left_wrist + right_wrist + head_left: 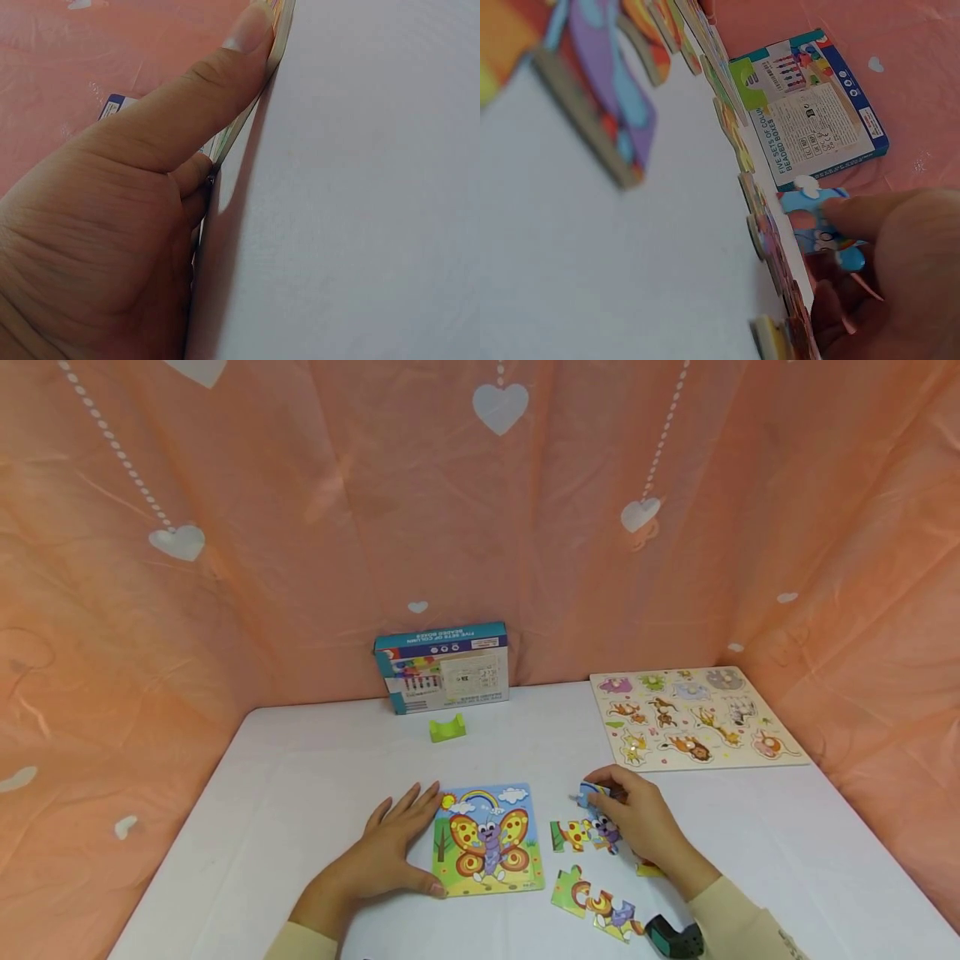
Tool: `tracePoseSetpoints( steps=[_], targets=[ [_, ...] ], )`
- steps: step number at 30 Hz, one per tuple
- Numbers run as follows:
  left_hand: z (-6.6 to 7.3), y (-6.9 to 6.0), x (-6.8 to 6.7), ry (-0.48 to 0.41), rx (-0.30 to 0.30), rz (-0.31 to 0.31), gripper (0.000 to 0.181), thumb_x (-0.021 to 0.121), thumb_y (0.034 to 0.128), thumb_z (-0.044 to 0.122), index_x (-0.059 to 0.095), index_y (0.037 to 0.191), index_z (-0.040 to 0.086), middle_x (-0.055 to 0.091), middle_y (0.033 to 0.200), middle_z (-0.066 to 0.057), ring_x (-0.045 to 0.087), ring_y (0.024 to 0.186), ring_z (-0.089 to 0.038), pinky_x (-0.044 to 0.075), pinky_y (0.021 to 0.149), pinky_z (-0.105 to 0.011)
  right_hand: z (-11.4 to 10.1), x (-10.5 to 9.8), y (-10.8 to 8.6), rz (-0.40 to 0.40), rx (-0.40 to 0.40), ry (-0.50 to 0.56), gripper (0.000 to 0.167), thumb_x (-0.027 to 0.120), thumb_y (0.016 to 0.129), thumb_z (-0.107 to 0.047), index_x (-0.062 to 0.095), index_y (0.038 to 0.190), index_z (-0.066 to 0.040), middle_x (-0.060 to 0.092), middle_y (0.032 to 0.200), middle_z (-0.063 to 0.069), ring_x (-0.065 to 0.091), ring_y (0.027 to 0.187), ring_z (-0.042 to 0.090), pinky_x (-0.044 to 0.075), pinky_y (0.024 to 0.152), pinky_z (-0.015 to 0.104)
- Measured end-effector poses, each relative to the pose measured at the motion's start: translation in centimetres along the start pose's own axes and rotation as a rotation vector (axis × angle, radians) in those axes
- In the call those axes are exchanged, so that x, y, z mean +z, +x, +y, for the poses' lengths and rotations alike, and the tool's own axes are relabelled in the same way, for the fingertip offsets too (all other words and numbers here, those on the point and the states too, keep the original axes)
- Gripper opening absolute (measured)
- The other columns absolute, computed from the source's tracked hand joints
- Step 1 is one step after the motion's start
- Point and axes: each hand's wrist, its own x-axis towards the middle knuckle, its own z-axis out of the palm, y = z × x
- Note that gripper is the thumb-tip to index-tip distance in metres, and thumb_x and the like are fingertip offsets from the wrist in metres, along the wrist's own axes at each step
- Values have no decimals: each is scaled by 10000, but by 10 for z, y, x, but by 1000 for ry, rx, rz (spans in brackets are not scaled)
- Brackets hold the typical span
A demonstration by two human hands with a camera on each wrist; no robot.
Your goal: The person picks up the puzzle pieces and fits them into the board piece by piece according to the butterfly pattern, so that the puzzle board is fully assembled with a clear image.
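Note:
A square butterfly picture board (489, 847) lies on the white table. My left hand (384, 858) spans its left edge, fingers spread at the upper corner and thumb on the lower corner; the left wrist view shows that thumb (251, 30) on the rim. Right of the board, my right hand (647, 818) pinches a blue sky jigsaw piece (592, 792), its white cloud visible in the right wrist view. Just below lie a tree-and-wing piece (570, 836) and a butterfly-face piece (604, 833). Nearer me are a green corner piece (567, 891) and a body piece (618, 917). The right wrist partly covers another piece (648, 869).
A bead-toy box (442, 670) stands at the back against the orange curtain, with a light-green curved block (447, 728) before it. An animal peg board (697, 718) lies back right. A dark green-and-black object (675, 937) sits by the right forearm.

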Motion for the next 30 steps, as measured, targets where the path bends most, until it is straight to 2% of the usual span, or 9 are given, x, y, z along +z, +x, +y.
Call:
tracePoseSetpoints(
  steps=[4, 10, 15, 22, 25, 30],
  targets=[
    [-3, 1, 2, 10, 0, -1, 1323, 982, 666, 618, 364, 1701, 72, 237, 1784, -40, 59, 1654, -359, -52, 1268, -650, -4, -2, 0, 36, -10, 21, 165, 753, 1041, -88, 790, 1202, -93, 700, 978, -9, 598, 849, 183, 518, 729, 280],
    [-3, 1, 2, 18, 7, 3, 1328, 980, 661, 627, 368, 1699, 71, 242, 1783, -44, 66, 1653, -364, -45, 1269, -651, -9, -1, -1, -15, 18, 100, 195, 750, 1032, -56, 804, 1213, -104, 655, 879, 12, 574, 786, 191, 479, 659, 262],
    [-3, 0, 1, 18, 25, 11, 1329, 979, 664, 623, 367, 1695, 51, 247, 1782, -71, 75, 1649, -388, -45, 1263, -671, -20, 0, -4, -28, 2, 136, 202, 741, 1042, -72, 803, 1233, -94, 665, 915, 13, 563, 810, 190, 471, 673, 266],
    [-2, -1, 0, 10, 29, 10, 1334, 978, 663, 626, 364, 1695, 45, 241, 1783, -74, 73, 1647, -397, -51, 1257, -686, -36, 3, -5, -46, -14, 227, 251, 673, 1075, -50, 775, 1304, -49, 715, 1127, 60, 576, 847, 178, 524, 695, 245],
    [-2, -1, -1, 10, 26, 11, 1334, 980, 661, 626, 367, 1694, 47, 241, 1783, -72, 72, 1648, -396, -51, 1257, -687, -42, 6, -4, -69, -10, 259, 261, 664, 1078, -40, 766, 1318, -39, 705, 1108, 82, 596, 827, 195, 557, 669, 255],
    [-1, -1, 0, 12, 19, 7, 1325, 981, 666, 620, 368, 1696, 54, 239, 1784, -66, 71, 1649, -387, -51, 1260, -676, -52, 13, 1, -112, 13, 314, 250, 669, 1073, -32, 742, 1311, -13, 683, 1043, 103, 635, 863, 240, 642, 699, 330]
  ],
)
